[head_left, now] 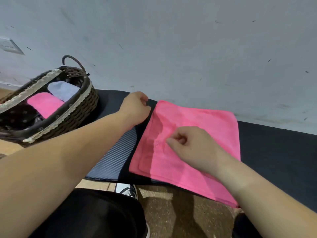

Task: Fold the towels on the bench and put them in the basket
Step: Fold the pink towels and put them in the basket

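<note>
Pink towel (197,121) lies spread flat on the black padded bench (274,146), its near corner hanging over the front edge and its far edge close to the grey wall (171,40). Our left hand (135,107) sits just beside the towel's far left corner with its fingers curled in, and a strip of dark bench shows between the two. Our right hand (190,148) is over the middle of the cloth, curled into a loose fist; we cannot tell whether it nips the fabric. Off to the left stands a lace-trimmed wicker basket (72,117) holding two folded pieces side by side: a folded pink towel (44,103) and a pale blue towel (63,90). Below the bench edge a black-and-white sneaker (127,190) shows.
</note>
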Demonstrator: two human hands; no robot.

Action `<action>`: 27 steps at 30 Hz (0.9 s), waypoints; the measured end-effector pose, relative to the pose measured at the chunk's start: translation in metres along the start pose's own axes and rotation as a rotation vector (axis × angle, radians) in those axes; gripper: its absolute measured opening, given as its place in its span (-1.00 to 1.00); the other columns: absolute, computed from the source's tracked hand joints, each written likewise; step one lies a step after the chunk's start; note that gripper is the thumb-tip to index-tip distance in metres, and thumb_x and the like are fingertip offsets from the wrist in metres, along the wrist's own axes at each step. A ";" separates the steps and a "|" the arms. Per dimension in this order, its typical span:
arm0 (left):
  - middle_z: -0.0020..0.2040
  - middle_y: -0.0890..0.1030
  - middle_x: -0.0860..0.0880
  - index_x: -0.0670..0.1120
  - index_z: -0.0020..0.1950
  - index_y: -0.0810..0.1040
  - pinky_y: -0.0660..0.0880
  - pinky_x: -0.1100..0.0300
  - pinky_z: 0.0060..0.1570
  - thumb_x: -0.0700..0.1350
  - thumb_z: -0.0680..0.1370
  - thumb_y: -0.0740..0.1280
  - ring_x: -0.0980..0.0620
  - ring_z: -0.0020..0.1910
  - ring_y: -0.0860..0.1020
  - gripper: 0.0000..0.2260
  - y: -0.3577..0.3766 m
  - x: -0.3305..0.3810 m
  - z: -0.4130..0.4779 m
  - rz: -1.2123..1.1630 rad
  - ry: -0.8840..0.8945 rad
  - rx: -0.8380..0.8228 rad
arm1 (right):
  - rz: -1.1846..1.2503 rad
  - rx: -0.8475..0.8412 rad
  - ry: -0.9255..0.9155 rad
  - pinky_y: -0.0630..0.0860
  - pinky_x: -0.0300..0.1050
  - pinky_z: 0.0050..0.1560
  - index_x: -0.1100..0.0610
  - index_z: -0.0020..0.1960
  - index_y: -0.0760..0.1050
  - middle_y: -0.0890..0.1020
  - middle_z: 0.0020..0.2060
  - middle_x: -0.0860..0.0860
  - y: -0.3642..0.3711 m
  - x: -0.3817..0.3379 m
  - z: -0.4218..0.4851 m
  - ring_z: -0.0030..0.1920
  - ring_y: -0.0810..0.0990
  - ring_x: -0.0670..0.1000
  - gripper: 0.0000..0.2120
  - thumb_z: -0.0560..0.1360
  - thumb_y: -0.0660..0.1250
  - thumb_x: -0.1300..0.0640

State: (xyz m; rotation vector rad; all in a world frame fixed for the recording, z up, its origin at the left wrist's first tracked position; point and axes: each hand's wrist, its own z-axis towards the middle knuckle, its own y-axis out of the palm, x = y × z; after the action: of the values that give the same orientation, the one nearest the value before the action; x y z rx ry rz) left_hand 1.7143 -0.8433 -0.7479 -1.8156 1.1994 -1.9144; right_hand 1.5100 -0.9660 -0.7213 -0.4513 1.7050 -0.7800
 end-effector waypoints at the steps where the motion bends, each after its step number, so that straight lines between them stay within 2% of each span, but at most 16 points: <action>1: -0.01 0.64 0.01 -0.04 0.09 0.62 0.68 -0.08 0.03 -0.17 0.52 0.43 -0.09 -0.02 0.67 -0.83 -0.002 0.001 -0.011 0.034 -0.007 -0.022 | -0.132 0.042 0.005 0.55 -0.06 -0.04 0.00 0.00 0.65 0.68 -0.13 -0.10 -0.008 0.009 -0.002 -0.07 0.65 -0.04 -0.80 0.58 0.34 -0.09; 2: -0.05 0.66 0.01 -0.03 0.01 0.62 0.68 -0.06 -0.02 -0.14 0.50 0.42 -0.09 -0.06 0.69 -0.90 -0.002 0.001 -0.023 0.076 -0.010 -0.046 | -0.243 0.050 0.035 0.56 -0.02 0.06 -0.02 0.12 0.63 0.67 0.00 -0.05 -0.016 0.018 -0.004 0.06 0.63 0.02 -0.76 0.59 0.31 -0.13; 4: -0.15 0.68 0.02 -0.02 -0.09 0.61 0.69 -0.03 -0.11 -0.07 0.49 0.42 -0.05 -0.18 0.68 -0.95 -0.003 0.001 -0.048 0.189 -0.007 -0.108 | -0.408 -0.045 0.162 0.47 0.08 0.35 0.00 0.44 0.43 0.51 0.35 0.06 -0.029 0.038 -0.013 0.39 0.47 0.12 -0.49 0.59 0.24 -0.24; 6: -0.16 0.67 0.02 -0.02 -0.07 0.60 0.66 0.01 -0.10 0.01 0.49 0.44 -0.02 -0.22 0.65 -0.87 -0.001 -0.002 -0.069 0.325 -0.011 -0.188 | -0.502 -0.183 0.245 0.12 0.12 0.61 -0.01 0.65 0.06 0.12 0.63 0.12 -0.033 0.060 -0.025 0.64 0.04 0.17 -0.22 0.58 0.14 -0.38; 8: -0.10 0.62 0.04 -0.01 0.02 0.56 0.60 0.06 -0.02 0.09 0.49 0.46 -0.03 -0.11 0.61 -0.76 0.002 -0.005 -0.084 0.423 -0.028 -0.253 | -0.526 -0.313 0.276 -0.14 0.11 0.65 -0.07 0.67 -0.25 -0.25 0.66 0.07 -0.031 0.078 -0.038 0.65 -0.29 0.15 -0.11 0.56 0.06 -0.46; 10: -0.04 0.62 0.04 -0.02 0.07 0.54 0.58 0.04 0.05 0.09 0.54 0.42 -0.05 -0.01 0.60 -0.77 0.005 -0.006 -0.091 0.432 -0.026 -0.261 | -0.564 -0.399 0.279 -0.24 0.08 0.63 -0.12 0.63 -0.41 -0.44 0.60 0.04 -0.029 0.091 -0.051 0.60 -0.44 0.10 -0.09 0.55 0.03 -0.47; 12: -0.04 0.65 0.00 -0.03 0.08 0.56 0.61 0.01 0.03 -0.01 0.58 0.33 -0.06 -0.04 0.62 -0.86 0.007 -0.005 -0.093 0.393 -0.023 -0.230 | -0.599 -0.411 0.284 -0.28 0.07 0.63 -0.14 0.61 -0.46 -0.50 0.56 0.03 -0.032 0.100 -0.060 0.57 -0.50 0.06 -0.08 0.55 0.01 -0.49; 14: -0.01 0.65 -0.02 -0.05 0.09 0.56 0.60 0.02 -0.05 -0.09 0.56 0.32 -0.04 -0.08 0.60 -0.87 0.010 -0.007 -0.096 0.405 0.008 -0.204 | -0.612 -0.413 0.319 -0.30 0.09 0.62 -0.15 0.60 -0.48 -0.52 0.54 0.04 -0.039 0.107 -0.067 0.56 -0.52 0.05 -0.08 0.54 0.01 -0.49; 16: 0.06 0.59 -0.05 -0.07 0.15 0.53 0.54 0.07 -0.12 -0.02 0.56 0.37 -0.04 -0.09 0.58 -0.78 0.014 -0.010 -0.101 0.418 0.048 -0.189 | -0.625 -0.424 0.363 -0.32 0.11 0.61 -0.15 0.59 -0.50 -0.53 0.54 0.06 -0.046 0.113 -0.073 0.56 -0.52 0.06 -0.09 0.56 0.02 -0.47; 18: 0.10 0.55 -0.07 -0.06 0.21 0.50 0.51 0.09 -0.10 0.07 0.56 0.39 -0.06 -0.07 0.57 -0.68 0.019 -0.011 -0.107 0.420 0.066 -0.187 | -0.622 -0.426 0.409 -0.33 0.12 0.61 -0.13 0.59 -0.50 -0.51 0.55 0.08 -0.053 0.115 -0.076 0.56 -0.51 0.07 -0.09 0.59 0.06 -0.41; 22: -0.06 0.64 -0.02 -0.02 0.18 0.51 0.62 -0.03 -0.05 -0.03 0.62 0.36 -0.03 -0.10 0.63 -0.83 0.028 -0.010 -0.114 0.306 0.042 -0.236 | -0.586 -0.397 0.386 -0.34 0.10 0.60 -0.07 0.61 -0.48 -0.49 0.56 0.09 -0.052 0.108 -0.074 0.57 -0.50 0.08 -0.04 0.58 0.14 -0.36; 27: -0.13 0.65 0.00 0.01 0.15 0.50 0.62 -0.04 -0.08 -0.07 0.60 0.38 -0.03 -0.12 0.63 -0.84 0.019 -0.015 -0.114 0.236 0.019 -0.259 | -0.573 -0.412 0.285 -0.39 0.11 0.58 -0.21 0.55 -0.54 -0.59 0.50 0.03 -0.027 0.101 -0.077 0.51 -0.60 0.08 0.00 0.48 0.06 -0.55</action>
State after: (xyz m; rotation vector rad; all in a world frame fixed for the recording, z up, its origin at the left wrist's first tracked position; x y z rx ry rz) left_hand 1.6062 -0.8010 -0.7591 -1.6830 1.6519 -1.7154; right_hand 1.4061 -1.0316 -0.7630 -1.1964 2.0390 -0.9273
